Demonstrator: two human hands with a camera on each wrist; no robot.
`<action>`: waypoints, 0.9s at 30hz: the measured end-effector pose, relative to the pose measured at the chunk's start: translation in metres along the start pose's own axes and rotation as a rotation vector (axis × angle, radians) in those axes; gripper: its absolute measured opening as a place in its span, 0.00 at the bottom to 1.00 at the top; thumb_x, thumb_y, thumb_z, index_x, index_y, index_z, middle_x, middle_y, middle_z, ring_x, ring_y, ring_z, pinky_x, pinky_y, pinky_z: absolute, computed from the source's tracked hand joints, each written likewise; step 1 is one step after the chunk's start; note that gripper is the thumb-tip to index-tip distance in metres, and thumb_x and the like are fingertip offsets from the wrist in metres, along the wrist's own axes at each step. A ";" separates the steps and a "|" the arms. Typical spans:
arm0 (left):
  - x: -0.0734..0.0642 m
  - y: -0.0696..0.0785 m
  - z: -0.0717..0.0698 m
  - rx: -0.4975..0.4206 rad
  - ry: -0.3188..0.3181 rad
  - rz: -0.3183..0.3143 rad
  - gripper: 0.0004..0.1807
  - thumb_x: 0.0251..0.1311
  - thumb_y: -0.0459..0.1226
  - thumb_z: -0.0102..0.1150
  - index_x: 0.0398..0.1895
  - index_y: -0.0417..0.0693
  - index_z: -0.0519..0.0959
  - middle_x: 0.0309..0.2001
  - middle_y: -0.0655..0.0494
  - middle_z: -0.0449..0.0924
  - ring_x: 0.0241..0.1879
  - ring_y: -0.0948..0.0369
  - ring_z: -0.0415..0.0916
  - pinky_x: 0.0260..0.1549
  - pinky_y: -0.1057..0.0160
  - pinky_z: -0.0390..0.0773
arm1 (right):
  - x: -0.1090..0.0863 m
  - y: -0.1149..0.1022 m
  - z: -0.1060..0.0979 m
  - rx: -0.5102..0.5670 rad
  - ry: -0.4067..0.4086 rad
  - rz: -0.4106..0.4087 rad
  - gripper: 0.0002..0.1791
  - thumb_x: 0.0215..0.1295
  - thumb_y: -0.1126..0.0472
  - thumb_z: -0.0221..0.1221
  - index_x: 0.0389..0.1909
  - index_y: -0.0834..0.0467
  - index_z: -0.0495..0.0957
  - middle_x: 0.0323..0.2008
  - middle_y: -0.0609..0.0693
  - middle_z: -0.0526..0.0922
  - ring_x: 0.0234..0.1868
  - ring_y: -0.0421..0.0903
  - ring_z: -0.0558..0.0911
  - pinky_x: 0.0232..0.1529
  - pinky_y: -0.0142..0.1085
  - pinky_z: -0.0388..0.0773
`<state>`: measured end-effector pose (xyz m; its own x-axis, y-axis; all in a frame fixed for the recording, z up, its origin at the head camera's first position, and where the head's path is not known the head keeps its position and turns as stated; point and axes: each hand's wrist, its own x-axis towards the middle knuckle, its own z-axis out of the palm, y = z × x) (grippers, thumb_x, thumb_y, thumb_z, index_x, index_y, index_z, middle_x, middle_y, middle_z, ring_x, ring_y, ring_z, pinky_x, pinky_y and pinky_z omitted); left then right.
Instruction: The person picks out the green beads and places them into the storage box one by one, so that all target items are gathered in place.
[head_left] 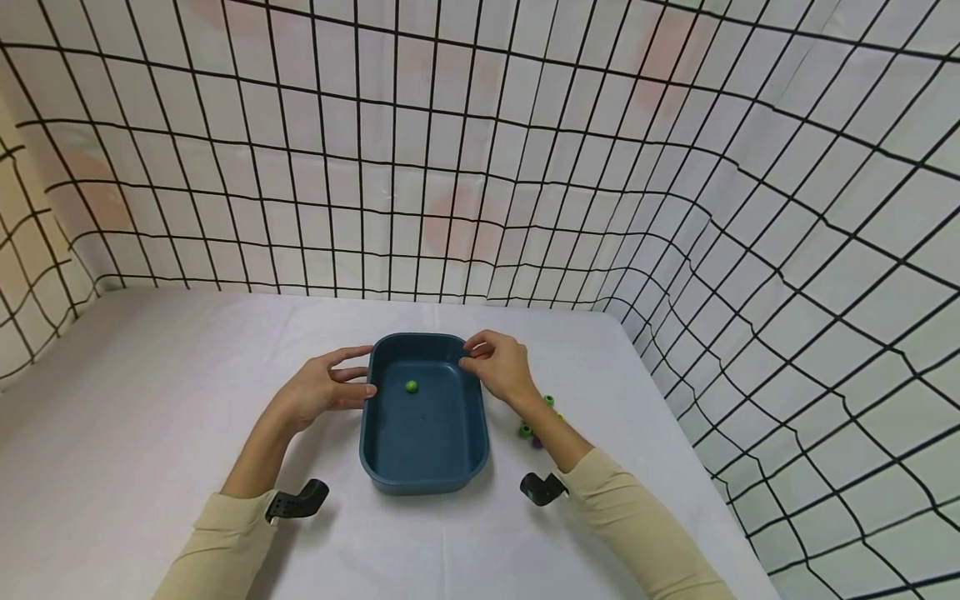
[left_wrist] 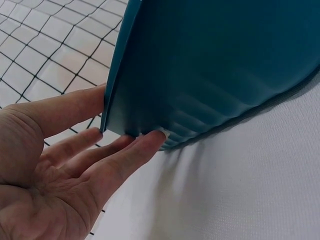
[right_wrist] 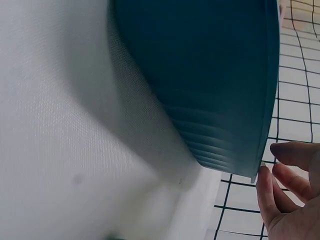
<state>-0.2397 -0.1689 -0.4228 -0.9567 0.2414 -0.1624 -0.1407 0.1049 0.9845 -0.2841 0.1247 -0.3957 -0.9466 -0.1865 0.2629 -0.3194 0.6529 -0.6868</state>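
Observation:
A deep blue rectangular tray (head_left: 427,442) with rounded corners sits on the white cloth, one small green bead (head_left: 411,387) on its floor. My left hand (head_left: 321,390) holds the tray's left wall, thumb over the rim and the other fingers against the outer side, as the left wrist view (left_wrist: 65,165) of that hand shows. At the far right corner, my right hand (head_left: 501,365) has curled fingers around the rim, thumb on the inner side. The right wrist view shows its fingertips (right_wrist: 265,175) close at the rim's end; no bead is visible between them.
Several green, yellow and purple beads (head_left: 526,430) lie on the cloth right of the tray, partly hidden by the right forearm. Black netting (head_left: 450,192) stands behind the table (head_left: 187,350) and along its right side. A black wrist camera (head_left: 298,500) sticks out from the left sleeve.

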 end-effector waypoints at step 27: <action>0.001 -0.002 -0.002 0.002 -0.013 0.007 0.46 0.60 0.31 0.70 0.80 0.47 0.57 0.72 0.30 0.65 0.57 0.45 0.83 0.49 0.54 0.87 | -0.043 0.039 -0.063 -0.025 -0.102 0.118 0.14 0.61 0.59 0.71 0.47 0.57 0.84 0.39 0.54 0.87 0.39 0.48 0.85 0.35 0.37 0.86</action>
<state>-0.2408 -0.1706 -0.4243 -0.9544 0.2544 -0.1559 -0.1331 0.1047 0.9856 -0.2527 0.2041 -0.3913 -0.9774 -0.1805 0.1105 -0.2061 0.6927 -0.6911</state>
